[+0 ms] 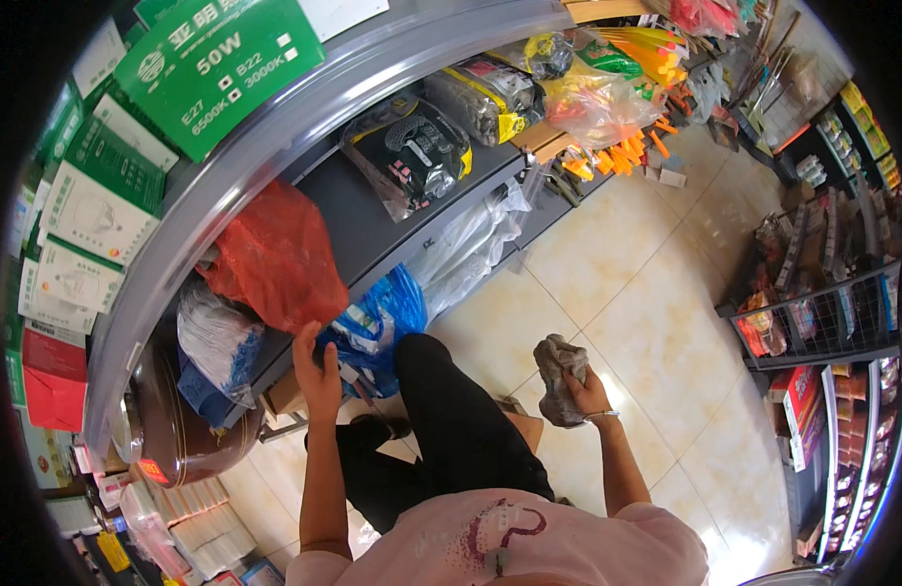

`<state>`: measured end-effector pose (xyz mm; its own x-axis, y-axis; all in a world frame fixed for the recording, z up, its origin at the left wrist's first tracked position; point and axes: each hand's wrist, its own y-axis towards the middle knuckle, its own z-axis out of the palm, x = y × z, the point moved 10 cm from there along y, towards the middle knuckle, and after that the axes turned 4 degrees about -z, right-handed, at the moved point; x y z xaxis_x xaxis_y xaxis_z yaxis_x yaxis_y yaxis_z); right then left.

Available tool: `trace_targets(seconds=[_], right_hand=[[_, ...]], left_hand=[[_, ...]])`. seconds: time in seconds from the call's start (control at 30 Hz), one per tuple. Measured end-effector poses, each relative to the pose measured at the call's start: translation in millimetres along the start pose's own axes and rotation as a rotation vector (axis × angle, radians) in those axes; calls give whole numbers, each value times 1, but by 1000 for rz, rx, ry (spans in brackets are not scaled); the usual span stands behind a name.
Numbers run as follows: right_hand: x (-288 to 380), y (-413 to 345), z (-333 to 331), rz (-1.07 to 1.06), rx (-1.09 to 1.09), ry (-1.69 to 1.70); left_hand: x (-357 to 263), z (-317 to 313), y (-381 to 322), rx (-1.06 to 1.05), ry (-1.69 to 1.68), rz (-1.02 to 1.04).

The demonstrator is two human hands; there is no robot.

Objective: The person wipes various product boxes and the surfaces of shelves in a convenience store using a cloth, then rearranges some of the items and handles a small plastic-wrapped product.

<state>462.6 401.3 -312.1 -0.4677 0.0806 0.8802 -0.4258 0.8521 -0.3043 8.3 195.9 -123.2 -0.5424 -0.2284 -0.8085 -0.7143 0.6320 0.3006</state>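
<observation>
A crumpled grey-brown cloth (561,377) is gripped in my right hand (590,395), held out over the tiled floor. My left hand (319,370) is raised with its fingers apart, by the lower edge of a red plastic bag (278,256) on the dark shelf (333,194); whether the fingertips touch the bag I cannot tell. Just right of that hand is a blue plastic bag (385,322) with packets in it. A clear bag of white and blue items (216,340) lies to the left, below the red one.
Bagged gloves (414,150) and more packets lie farther along the shelf. Boxed light bulbs (103,212) line the upper shelf at left. A brown rounded container (194,417) stands at lower left. Wire baskets (817,315) and stocked shelves rise at right, across the tiled floor (641,293).
</observation>
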Motion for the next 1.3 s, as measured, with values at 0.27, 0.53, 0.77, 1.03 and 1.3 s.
trace_targets(seconds=[0.27,0.53,0.77,1.03,1.3], right_hand=[[-9,-11,5,34,55,75],[-25,-15,4,69,77,150],[-19,-17,3,64,113,78],[-36,-31,4,103,106,35],[-37,-33,3,55,84,-39]], left_hand=[[33,-36,-24,-226,204,17],[16,-52,11,-305,188,-98],[68,-13,90,-332,249,-428],[71,37,123,-265,431,-461],[77,30,116,-272,267,-176]])
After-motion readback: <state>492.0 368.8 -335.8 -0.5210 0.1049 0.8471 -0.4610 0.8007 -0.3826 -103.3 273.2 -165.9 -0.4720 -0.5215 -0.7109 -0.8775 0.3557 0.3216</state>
